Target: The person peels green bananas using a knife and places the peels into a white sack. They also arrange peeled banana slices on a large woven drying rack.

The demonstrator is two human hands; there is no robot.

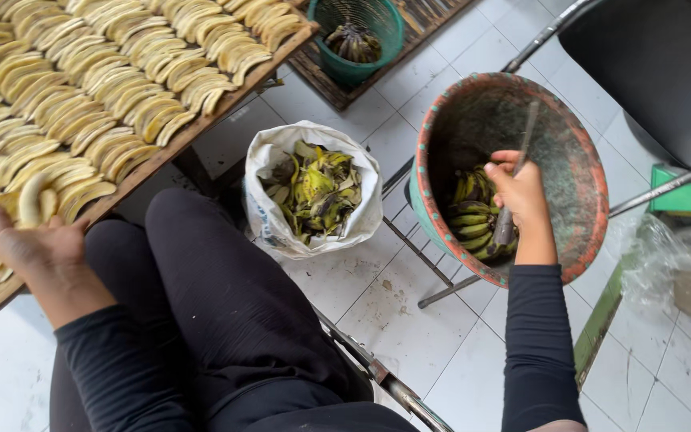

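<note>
Left hand [29, 244] is laying a pale peeled banana slice [32, 200] onto the wooden drying tray [201, 128], fingers loosely pinching it. Right hand [521, 196] is reaching into the worn green-and-red basin [585, 152], fingers apparently clenched round a thin knife [513, 184]; next comes picking a green banana [473, 220].

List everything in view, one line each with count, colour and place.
Peeled banana slices: many, pale yellow, in rows on the wooden tray at upper left.
Flat wooden drying tray: one, brown, upper left.
White woven sack of banana peels: one, peels yellow-green and black, on the tiled floor at centre.
Large worn green plastic basin: one, red-rimmed, tilted at right, with unpeeled green bananas inside.
Small green plastic basket: one, top centre, dark contents.
Black chair seat: one, top right.
Left hand: holding a peeled slice at the tray edge.
Right hand: inside the basin, gripping a thin tool.
</note>
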